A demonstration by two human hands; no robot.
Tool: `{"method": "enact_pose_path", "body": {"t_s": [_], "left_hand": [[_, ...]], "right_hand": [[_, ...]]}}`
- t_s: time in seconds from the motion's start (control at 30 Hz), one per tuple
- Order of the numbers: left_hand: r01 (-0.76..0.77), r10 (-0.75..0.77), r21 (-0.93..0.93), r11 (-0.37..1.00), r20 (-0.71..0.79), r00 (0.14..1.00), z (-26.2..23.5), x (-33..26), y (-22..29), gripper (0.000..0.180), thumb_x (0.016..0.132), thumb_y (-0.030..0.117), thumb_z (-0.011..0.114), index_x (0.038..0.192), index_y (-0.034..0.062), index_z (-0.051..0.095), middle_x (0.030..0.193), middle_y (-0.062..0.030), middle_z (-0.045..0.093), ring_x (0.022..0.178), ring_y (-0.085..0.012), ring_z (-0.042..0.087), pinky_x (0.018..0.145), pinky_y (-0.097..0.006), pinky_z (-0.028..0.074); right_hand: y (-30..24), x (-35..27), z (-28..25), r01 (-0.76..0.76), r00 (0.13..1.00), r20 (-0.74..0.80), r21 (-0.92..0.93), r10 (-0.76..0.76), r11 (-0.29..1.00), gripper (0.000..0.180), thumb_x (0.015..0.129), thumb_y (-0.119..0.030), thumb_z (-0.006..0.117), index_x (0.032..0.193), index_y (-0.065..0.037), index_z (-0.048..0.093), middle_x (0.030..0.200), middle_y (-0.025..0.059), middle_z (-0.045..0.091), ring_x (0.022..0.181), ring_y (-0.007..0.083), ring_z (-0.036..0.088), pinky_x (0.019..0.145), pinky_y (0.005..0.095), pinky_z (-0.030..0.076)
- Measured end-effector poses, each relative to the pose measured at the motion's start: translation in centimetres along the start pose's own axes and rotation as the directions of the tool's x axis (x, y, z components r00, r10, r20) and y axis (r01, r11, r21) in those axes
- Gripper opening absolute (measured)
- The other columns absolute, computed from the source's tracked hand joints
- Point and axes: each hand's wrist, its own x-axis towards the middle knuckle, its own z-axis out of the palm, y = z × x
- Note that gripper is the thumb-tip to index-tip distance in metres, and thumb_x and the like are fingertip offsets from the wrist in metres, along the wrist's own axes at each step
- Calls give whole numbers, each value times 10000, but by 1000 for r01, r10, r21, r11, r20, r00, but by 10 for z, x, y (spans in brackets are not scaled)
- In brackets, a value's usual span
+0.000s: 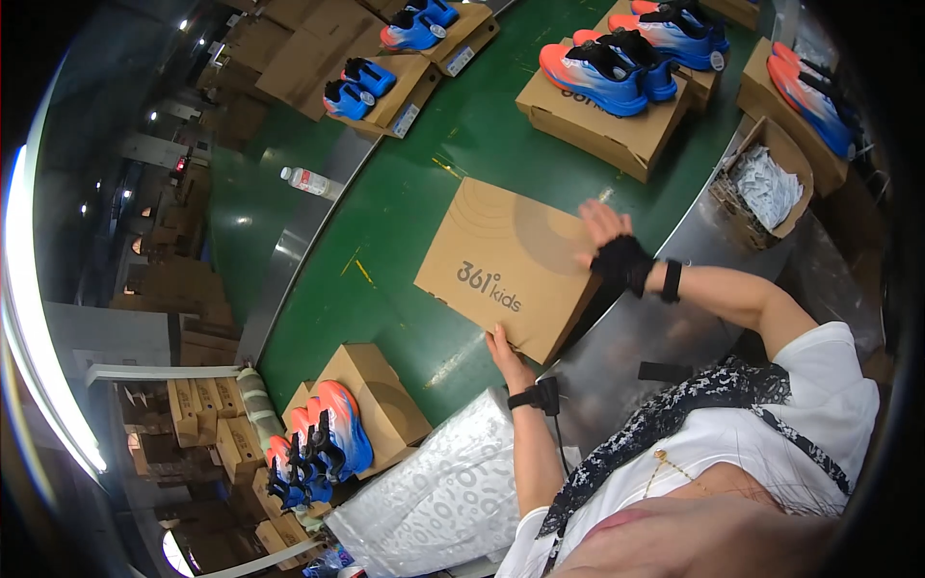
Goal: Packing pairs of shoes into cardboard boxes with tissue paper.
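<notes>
A closed brown cardboard shoe box [501, 260] with dark printing on its lid lies at an angle on the green table, in front of me. My left hand [508, 358] rests against the near edge of the box, fingers stretched out. A black strap with a small device and cable is around that wrist. At the box's right end is my right hand [615, 249], in a black fingerless glove, with its fingers spread over the corner. Whether its palm presses on the lid, I cannot tell. Nothing is held in either hand.
Orange-and-blue sneakers [602, 75] stand on shoe boxes at the far right, and more sneakers [332, 433] lean at a box on the left. A carton of white paper packets [768, 188] stands right. A bottle [310, 181] lies beyond. Silvery patterned sheeting [434, 496] lies near left.
</notes>
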Motion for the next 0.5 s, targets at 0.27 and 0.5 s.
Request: {"method": "enact_pose_path", "body": {"t_s": [0.27,0.5], "left_hand": [[265,-185,-330,906,255,949,-12,-13,42,553,760,440,460,1161,63,404,1119,-101,473,1011,-278,465,834,-437,393],[-90,135,-226,970,194,972,-118,-115,77,561,739,407,487,1140,20,423,1213,-175,381,1114,-294,374,871,-456,359]], "right_hand": [[-23,20,-86,-295,903,429,657,-23,694,668,699,-385,634,1193,0,401,1064,173,524,977,208,514,829,286,405],[37,26,-94,-342,916,394,658,81,671,413,698,-359,624,914,-10,572,732,57,600,694,128,577,570,256,465]]}}
